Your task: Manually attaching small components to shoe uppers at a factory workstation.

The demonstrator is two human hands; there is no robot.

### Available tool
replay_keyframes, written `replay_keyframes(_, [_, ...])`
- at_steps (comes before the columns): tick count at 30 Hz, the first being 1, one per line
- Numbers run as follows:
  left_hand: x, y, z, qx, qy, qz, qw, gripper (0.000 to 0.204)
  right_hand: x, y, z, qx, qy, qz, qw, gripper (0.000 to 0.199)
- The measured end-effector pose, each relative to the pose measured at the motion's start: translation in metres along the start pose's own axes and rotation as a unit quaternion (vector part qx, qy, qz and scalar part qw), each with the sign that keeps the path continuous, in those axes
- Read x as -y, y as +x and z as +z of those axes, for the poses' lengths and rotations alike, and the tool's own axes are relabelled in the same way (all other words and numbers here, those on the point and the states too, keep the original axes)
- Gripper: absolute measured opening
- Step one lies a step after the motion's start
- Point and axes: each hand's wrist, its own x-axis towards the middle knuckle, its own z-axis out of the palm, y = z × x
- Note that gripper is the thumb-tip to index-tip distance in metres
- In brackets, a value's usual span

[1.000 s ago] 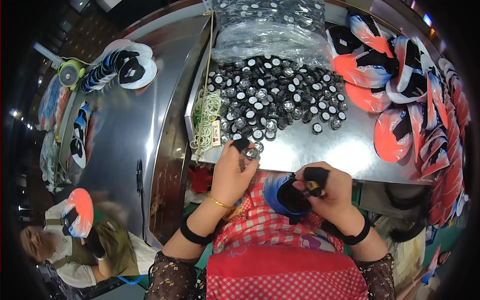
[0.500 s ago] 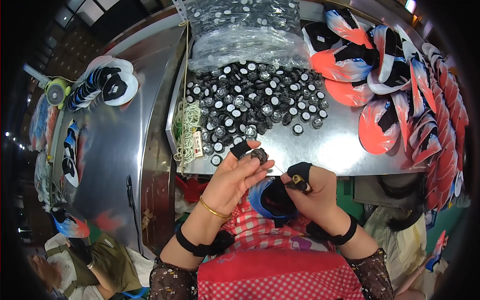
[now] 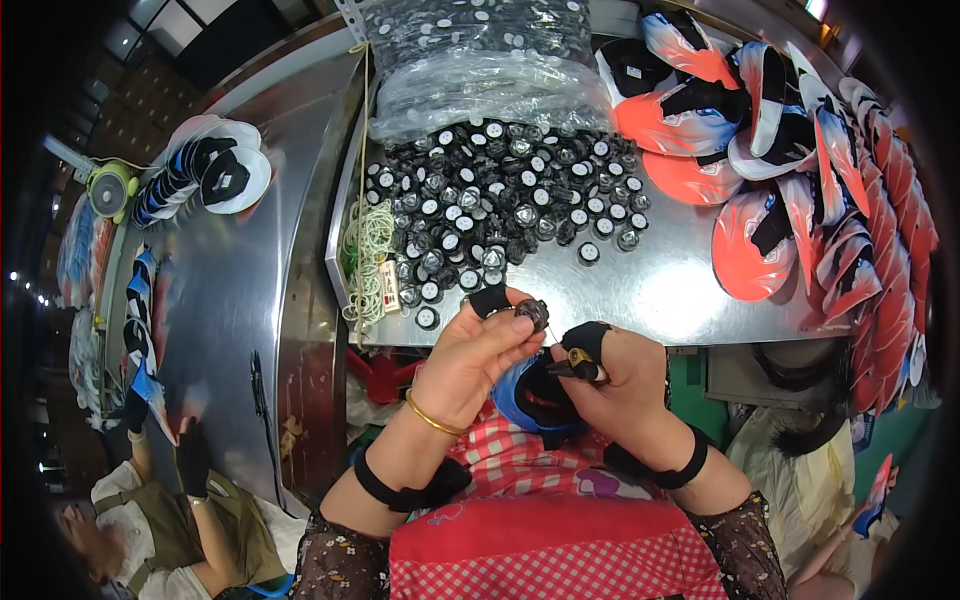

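Observation:
My left hand (image 3: pixel 463 362) pinches a small round black dial (image 3: pixel 534 314) between thumb and fingers above the table's front edge. Close by on the right, my right hand (image 3: pixel 628 378) is closed around a dark-handled tool (image 3: pixel 581 364). A thin shaft or strand runs from the tool side toward the dial; its tip is too fine to make out. Both hands wear black finger covers. Beneath them, over my checked red apron, lies a blue and black shoe upper (image 3: pixel 518 398), partly hidden by my hands.
Loose black dials (image 3: pixel 500 205) cover the metal table (image 3: pixel 650 290) before a clear plastic bag (image 3: pixel 485 95). Pale cord (image 3: pixel 372 250) lies on the left. Coral and blue shoe uppers (image 3: pixel 755 245) are heaped on the right. A co-worker (image 3: pixel 150 520) sits at the left table.
The dial in my left hand has moved slightly right and been tilted. My right hand has shifted a little left, nearer to it. At left, the co-worker's hands have moved onto the table.

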Motion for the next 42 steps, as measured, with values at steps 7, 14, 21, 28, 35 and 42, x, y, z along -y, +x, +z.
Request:
replay_keyframes(7, [0.001, 0.002, 0.0, 0.011, 0.0, -0.017, 1.0, 0.02, 0.005, 0.0, -0.006, 0.001, 0.0, 0.006, 1.0, 0.018])
replay_keyframes(14, [0.007, 0.004, 0.003, 0.012, 0.046, -0.022, 0.999, 0.024, 0.001, 0.0, -0.005, 0.023, 0.031, 0.071, 0.997, 0.018])
replay_keyframes(21, [0.01, -0.003, 0.009, 0.018, 0.144, 0.044, 0.988, 0.04, -0.007, -0.013, -0.003, 0.103, 0.047, 0.162, 0.98, 0.027])
replay_keyframes(28, [0.009, 0.001, 0.01, -0.004, 0.173, 0.093, 0.98, 0.056, -0.006, -0.011, -0.004, 0.051, 0.079, 0.194, 0.977, 0.025])
replay_keyframes(35, [0.007, -0.005, 0.023, -0.103, 0.512, 0.179, 0.834, 0.071, -0.017, -0.01, -0.002, -0.006, 0.039, 0.108, 0.993, 0.018])
replay_keyframes(42, [0.013, -0.004, 0.007, -0.057, 0.533, 0.136, 0.833, 0.079, -0.025, -0.016, -0.02, -0.063, 0.109, 0.167, 0.978, 0.014])
